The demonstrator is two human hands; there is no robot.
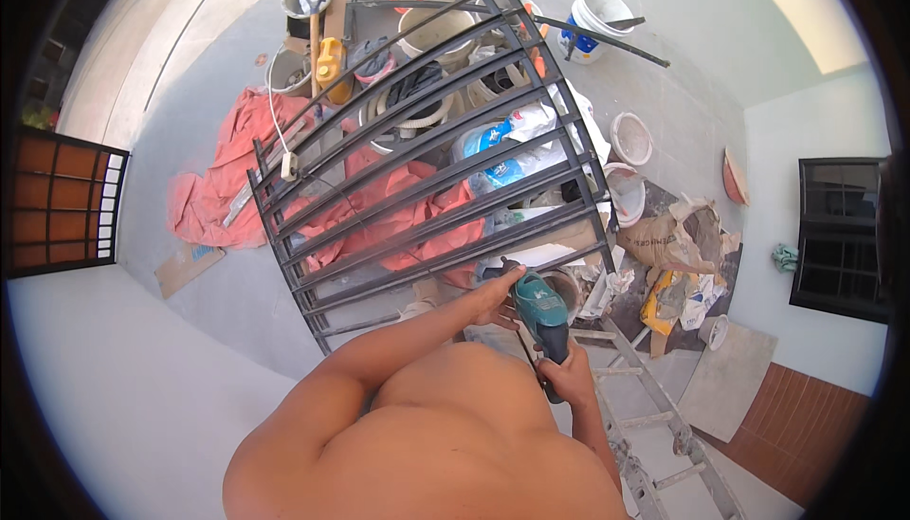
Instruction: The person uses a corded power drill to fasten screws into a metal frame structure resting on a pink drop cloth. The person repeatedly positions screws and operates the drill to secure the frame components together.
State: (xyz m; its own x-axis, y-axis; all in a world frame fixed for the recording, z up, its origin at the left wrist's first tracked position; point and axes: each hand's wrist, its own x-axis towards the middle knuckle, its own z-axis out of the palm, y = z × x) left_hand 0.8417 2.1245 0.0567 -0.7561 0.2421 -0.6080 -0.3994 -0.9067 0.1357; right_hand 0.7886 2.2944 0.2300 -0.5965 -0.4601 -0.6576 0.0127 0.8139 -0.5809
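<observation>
My right hand [569, 376] is wrapped around the black grip of a teal power drill [542, 304], held in front of my belly. The drill's dark front end points up and left, toward the near edge of a large black metal grille [398, 164]. My left hand [495, 298] is closed at the front of the drill, with thumb and fingers on either side of it; part of its grip is hidden by the tool. Several parallel bars make up the grille, which lies raised and slanted ahead of me. I cannot tell whether the drill touches it.
A white extension socket [289, 165] hangs on its cord by the grille's left side. Red cloth [232, 155], a yellow jug [330, 70], buckets [607, 8] and bags lie under and behind the grille. At the lower right leans a metal ladder [646, 420], beside torn sacks [678, 245].
</observation>
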